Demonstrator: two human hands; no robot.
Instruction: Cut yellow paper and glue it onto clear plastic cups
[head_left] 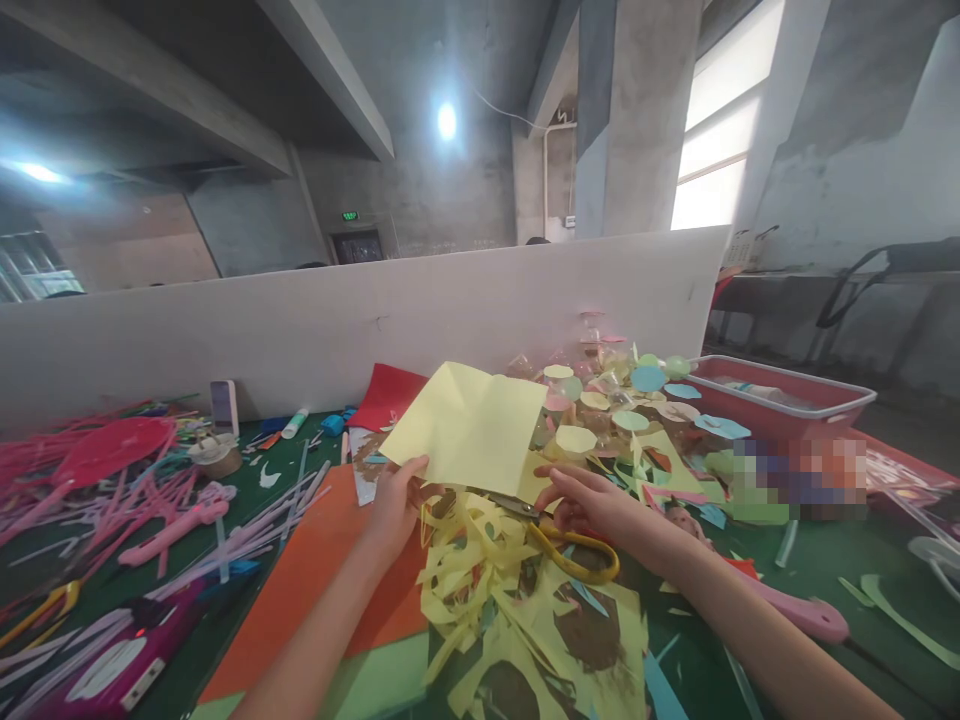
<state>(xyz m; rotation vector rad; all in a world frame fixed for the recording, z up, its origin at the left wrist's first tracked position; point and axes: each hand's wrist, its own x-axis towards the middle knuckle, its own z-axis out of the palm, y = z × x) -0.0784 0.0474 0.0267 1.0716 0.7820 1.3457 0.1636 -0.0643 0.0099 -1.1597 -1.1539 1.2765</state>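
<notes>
A folded sheet of pale yellow paper [465, 430] is pinched at its lower edge by my left hand [395, 505]. My right hand [592, 505] is over a pair of yellow-handled scissors [571, 553], and its fingers seem to grip the handles. The metal blades [517, 507] point left, close to the bottom of the sheet. Beneath both hands lies a heap of cut yellow paper scraps [480, 590]. The scissors' lower handle loop rests on that heap.
An orange card sheet [315, 570] lies left of the scraps on a green table mat [825, 560]. Pink strips [112, 480] cover the left side. Paper circles [622, 405] and clear plastic pieces lie ahead. A red tray [780, 395] and a white partition [337, 340] stand behind.
</notes>
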